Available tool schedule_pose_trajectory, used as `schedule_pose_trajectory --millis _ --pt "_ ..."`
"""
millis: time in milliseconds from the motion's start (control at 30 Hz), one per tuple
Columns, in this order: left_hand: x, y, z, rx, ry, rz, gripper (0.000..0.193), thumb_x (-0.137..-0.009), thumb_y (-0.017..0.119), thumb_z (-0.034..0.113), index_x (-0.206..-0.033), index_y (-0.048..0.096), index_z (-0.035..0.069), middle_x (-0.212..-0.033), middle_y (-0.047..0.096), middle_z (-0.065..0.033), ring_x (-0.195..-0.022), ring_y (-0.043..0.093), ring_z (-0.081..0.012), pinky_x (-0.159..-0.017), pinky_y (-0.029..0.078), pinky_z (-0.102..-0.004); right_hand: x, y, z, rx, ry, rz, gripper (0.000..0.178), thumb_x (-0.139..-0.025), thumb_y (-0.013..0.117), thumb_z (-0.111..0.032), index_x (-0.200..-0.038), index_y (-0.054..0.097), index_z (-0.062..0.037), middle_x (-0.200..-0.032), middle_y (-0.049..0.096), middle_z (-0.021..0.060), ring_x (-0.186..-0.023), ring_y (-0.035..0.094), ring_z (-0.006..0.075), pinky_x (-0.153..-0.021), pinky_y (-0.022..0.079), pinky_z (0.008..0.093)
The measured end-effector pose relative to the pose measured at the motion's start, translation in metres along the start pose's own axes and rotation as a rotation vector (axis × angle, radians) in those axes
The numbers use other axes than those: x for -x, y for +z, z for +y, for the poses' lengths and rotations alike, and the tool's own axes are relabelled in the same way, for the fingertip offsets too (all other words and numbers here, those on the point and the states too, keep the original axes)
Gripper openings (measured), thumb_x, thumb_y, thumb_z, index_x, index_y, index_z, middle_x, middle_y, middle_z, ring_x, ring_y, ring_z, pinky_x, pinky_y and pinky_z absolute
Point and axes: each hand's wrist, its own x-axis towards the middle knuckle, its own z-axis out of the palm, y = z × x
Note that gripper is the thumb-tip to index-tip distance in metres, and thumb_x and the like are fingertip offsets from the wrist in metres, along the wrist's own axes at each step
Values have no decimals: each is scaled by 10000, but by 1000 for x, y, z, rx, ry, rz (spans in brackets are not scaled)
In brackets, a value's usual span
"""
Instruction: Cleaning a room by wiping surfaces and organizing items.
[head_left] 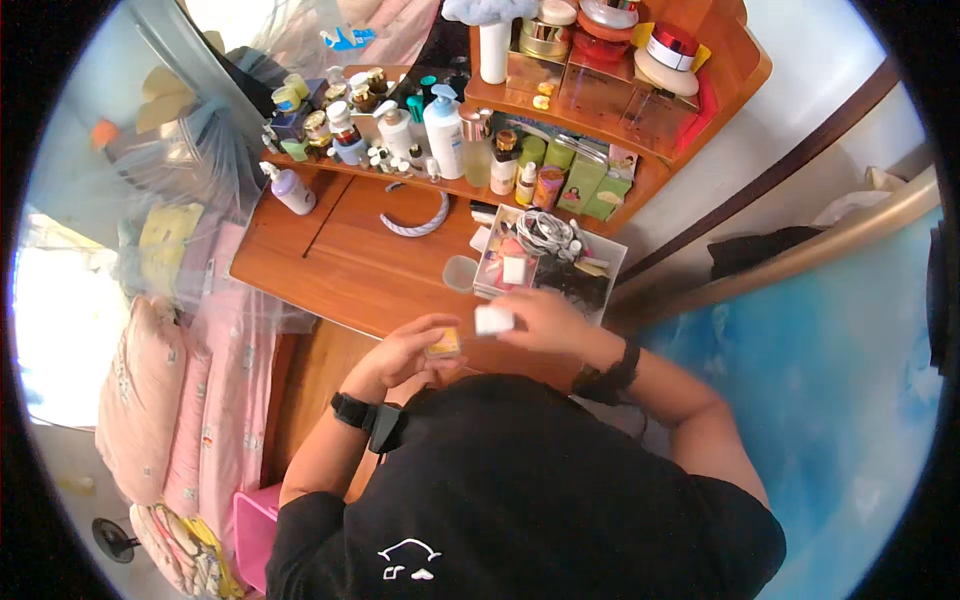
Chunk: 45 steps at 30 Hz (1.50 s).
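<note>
In front of my chest my left hand [405, 352] is closed around a small yellow box [443, 344] with pale sides, held between thumb and fingers. To its right, my right hand [550, 322] grips a small white box-like block [493, 321]; the hand is slightly blurred. The two items are apart, over the near edge of the wooden dresser top [370, 285]. Just beyond the right hand stands a pale organizer box [618, 272], holding a coiled white cable [545, 232], a white cube [514, 270] and small odds and ends.
A clear round cup [460, 273] stands left of the organizer. Farther back lies a grey-blue headband [418, 230]. A lavender pump bottle [291, 190] is at the far left. Bottles and jars crowd the dresser's back, under a wooden shelf [600, 115]. Left is a pink bed [225, 380].
</note>
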Motion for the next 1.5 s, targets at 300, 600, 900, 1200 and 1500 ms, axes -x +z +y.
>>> schedule_pose_trajectory --millis 300,600,900,1200,1500 --pt "9 -7 4 -26 149 151 341 -905 528 95 -1220 421 22 -1209 533 -219 -1068 588 -329 -871 534 -368 -19 8 39 226 -28 334 340 -766 667 -164 -1083 594 -65 -1128 534 126 -1011 571 302 -815 487 379" --pt "0 2 6 21 212 165 377 -895 523 5 -1258 422 9 -1123 557 -128 -1008 610 -242 -874 541 -325 -42 17 40 508 -42 216 291 -735 607 -130 -1019 668 -153 -1164 529 77 -1110 468 281 -929 396 400" --pt "-17 10 9 -136 196 190 527 -872 556 -15 -1344 338 69 -1150 539 -120 -1022 594 -212 -830 548 -301 -31 12 -16 -268 115 32 322 -827 659 -210 -1090 583 -40 -998 612 108 -801 609 236 -712 490 340" --pt "-2 5 4 -141 45 153 567 -916 542 116 -1403 256 64 -1172 558 -194 -1053 597 -301 -863 534 -418 24 -2 53 -5 296 -1 291 -734 663 -140 -1019 629 -94 -931 658 124 -847 631 318 -738 498 391" --pt "34 -14 -19 -37 105 235 401 -951 513 235 -1301 425 59 -1101 586 -165 -1021 606 -269 -859 519 -397 39 28 78 645 162 271 79 -762 521 -98 -795 589 -72 -762 538 60 -810 506 271 -696 403 420"
